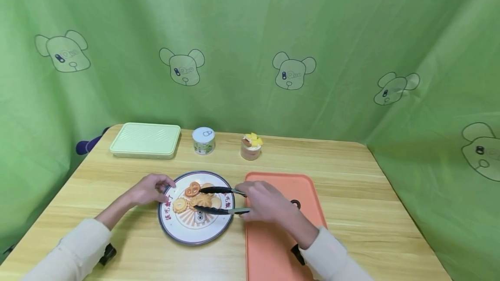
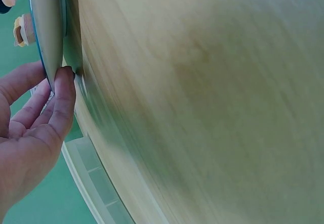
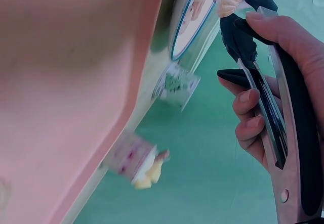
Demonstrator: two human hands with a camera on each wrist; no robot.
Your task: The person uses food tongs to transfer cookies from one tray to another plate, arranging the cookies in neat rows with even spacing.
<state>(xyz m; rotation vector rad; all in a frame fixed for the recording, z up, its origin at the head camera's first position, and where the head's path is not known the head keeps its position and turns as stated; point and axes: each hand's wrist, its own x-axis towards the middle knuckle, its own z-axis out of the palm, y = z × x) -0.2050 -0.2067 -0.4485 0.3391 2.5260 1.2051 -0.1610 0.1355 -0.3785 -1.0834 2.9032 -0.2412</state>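
My left hand (image 1: 150,190) pinches the left rim of a round white plate (image 1: 183,231) with a dark blue edge; the left wrist view shows that rim between thumb and fingers. On the plate lie a pretzel (image 1: 192,189), a scalloped round cookie (image 1: 179,205) and other biscuits. From the right, my right hand (image 1: 265,203) grips metal tongs (image 1: 216,210) with black tips, reaching over the plate. Between the tips is a ridged, swirl-shaped cookie (image 3: 229,2), which appears raised off the plate in the right wrist view.
An orange-pink tray (image 1: 273,246) lies under my right forearm, beside the plate. Along the table's back edge stand a pale green lidded box (image 1: 145,138), a pull-tab can (image 1: 203,142) and a dessert cup (image 1: 251,147) topped with yellow pieces. A green curtain (image 1: 242,21) surrounds the table.
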